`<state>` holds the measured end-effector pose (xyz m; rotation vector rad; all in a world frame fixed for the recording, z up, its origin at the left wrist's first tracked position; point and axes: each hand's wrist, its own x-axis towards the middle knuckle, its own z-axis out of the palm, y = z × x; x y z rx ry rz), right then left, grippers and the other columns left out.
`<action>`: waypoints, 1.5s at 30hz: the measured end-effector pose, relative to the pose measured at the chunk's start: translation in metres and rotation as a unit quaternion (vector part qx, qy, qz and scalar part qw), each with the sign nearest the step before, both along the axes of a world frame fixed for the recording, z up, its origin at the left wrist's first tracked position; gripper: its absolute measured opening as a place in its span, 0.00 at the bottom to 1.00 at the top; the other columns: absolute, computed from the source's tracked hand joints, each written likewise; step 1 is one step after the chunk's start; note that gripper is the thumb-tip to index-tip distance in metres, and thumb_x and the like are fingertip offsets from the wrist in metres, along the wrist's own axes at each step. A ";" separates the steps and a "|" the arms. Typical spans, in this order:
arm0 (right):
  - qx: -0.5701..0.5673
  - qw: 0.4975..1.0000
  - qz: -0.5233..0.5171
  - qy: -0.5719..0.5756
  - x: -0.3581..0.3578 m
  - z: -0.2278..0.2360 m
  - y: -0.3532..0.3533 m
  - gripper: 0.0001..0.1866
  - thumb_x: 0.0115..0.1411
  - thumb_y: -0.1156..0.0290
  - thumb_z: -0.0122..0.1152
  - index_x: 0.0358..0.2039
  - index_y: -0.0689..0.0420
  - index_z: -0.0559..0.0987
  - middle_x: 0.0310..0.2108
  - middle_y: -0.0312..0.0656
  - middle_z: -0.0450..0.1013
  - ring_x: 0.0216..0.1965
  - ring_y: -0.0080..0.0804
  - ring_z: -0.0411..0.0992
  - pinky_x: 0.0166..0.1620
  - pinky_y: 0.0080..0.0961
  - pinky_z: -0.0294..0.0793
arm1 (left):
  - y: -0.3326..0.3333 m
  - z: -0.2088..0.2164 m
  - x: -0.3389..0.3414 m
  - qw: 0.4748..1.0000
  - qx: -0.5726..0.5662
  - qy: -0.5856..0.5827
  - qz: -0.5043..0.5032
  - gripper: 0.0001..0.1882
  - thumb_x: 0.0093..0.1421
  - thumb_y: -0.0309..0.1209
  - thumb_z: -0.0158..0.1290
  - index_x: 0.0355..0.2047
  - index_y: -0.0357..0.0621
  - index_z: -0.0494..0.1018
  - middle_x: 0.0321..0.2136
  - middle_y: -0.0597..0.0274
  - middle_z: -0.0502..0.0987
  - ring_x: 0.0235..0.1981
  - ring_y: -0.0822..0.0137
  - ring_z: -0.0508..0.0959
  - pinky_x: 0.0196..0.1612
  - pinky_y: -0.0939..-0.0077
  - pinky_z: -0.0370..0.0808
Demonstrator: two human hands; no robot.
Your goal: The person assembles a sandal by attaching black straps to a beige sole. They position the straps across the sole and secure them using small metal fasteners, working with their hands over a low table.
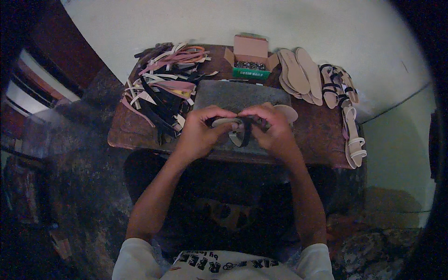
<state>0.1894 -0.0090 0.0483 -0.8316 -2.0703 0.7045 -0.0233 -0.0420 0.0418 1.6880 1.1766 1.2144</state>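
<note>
Both my hands are together over the middle of the work table, closed on a black sandal strap [246, 135] with a pale inner side, bent into a loop. My left hand [201, 130] pinches its left part, where a light band shows along the thumb. The fingers of my right hand [273, 128] grip the strap's right side, and the fingertips of both hands nearly meet on top. Beneath them lies a dark grey pad [219, 95]. A beige sole [287, 112] shows partly beyond my right hand, which hides the rest of it.
Black, white and pink straps [163, 88] lie heaped at the left of the wooden table [130, 133]. An open green box [251, 70] of small nails stands at the back. Right of it are beige soles [298, 72], black-strapped sandals [331, 86] and white-strapped sandals [354, 140].
</note>
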 end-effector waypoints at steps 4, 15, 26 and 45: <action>0.003 1.000 -0.003 0.001 -0.002 -0.001 0.000 0.15 0.49 0.81 0.62 0.39 0.55 0.80 0.36 0.42 0.77 0.39 0.45 0.71 0.45 0.38 0.69 | -0.001 -0.001 0.000 1.000 -0.011 0.010 0.005 0.12 0.52 0.26 0.66 0.38 0.42 0.81 0.35 0.62 0.83 0.38 0.71 0.80 0.45 0.75 0.74; 0.058 0.998 -0.020 0.019 -0.002 -0.013 0.003 0.12 0.46 0.82 0.63 0.33 0.57 0.80 0.33 0.43 0.77 0.37 0.46 0.72 0.44 0.39 0.69 | -0.004 -0.008 0.010 0.996 -0.086 -0.013 0.033 0.09 0.56 0.26 0.63 0.38 0.41 0.80 0.35 0.64 0.82 0.37 0.75 0.78 0.42 0.77 0.75; 0.011 0.997 -0.070 0.023 -0.006 -0.016 0.001 0.11 0.47 0.83 0.66 0.32 0.57 0.81 0.33 0.40 0.79 0.37 0.34 0.76 0.46 0.31 0.70 | -0.003 -0.016 0.016 0.998 -0.015 -0.002 0.053 0.10 0.56 0.26 0.63 0.38 0.38 0.80 0.35 0.56 0.82 0.38 0.69 0.80 0.43 0.74 0.75; 0.020 0.999 -0.045 -0.007 0.007 -0.009 0.009 0.17 0.48 0.87 0.58 0.39 0.58 0.80 0.35 0.44 0.79 0.38 0.41 0.73 0.43 0.34 0.71 | -0.005 -0.009 0.026 0.993 -0.057 -0.088 0.055 0.11 0.56 0.27 0.64 0.39 0.39 0.79 0.34 0.63 0.81 0.36 0.75 0.78 0.41 0.78 0.75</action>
